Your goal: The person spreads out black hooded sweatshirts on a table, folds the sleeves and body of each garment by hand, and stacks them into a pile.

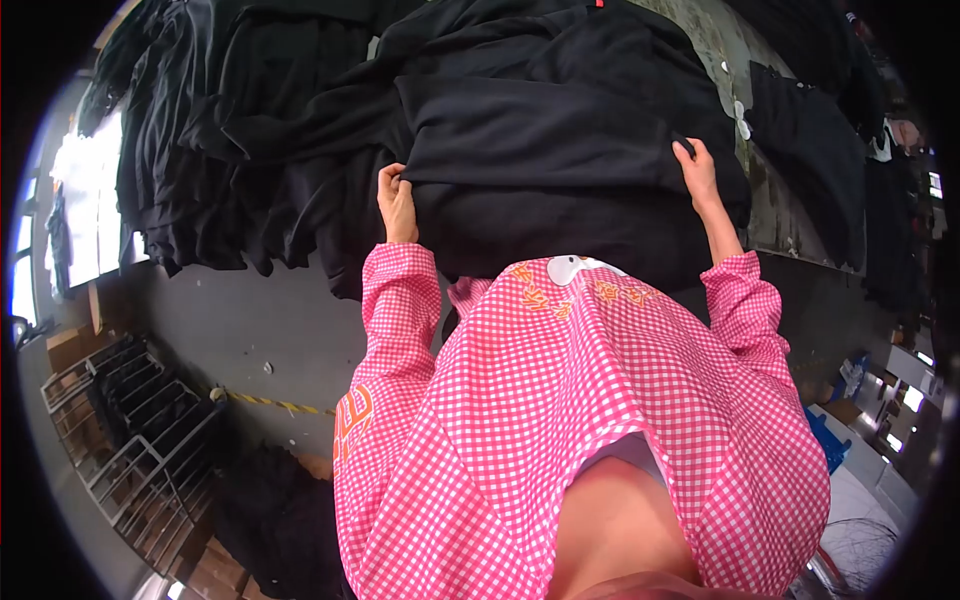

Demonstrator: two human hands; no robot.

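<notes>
In the head view, the left hand (398, 203) pinches the left edge of a black garment (540, 130) and the right hand (699, 172) pinches its right edge; the garment lies spread on the worktable (715, 30). Orange lettering (352, 420) marks the person's pink checked smock (520, 400) (too distorted to read), and a tiny red tag (599, 3) at the top shows no legible wording.

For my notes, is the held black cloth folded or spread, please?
Partly folded, it seems: one layer of the black cloth overlaps another.
</notes>
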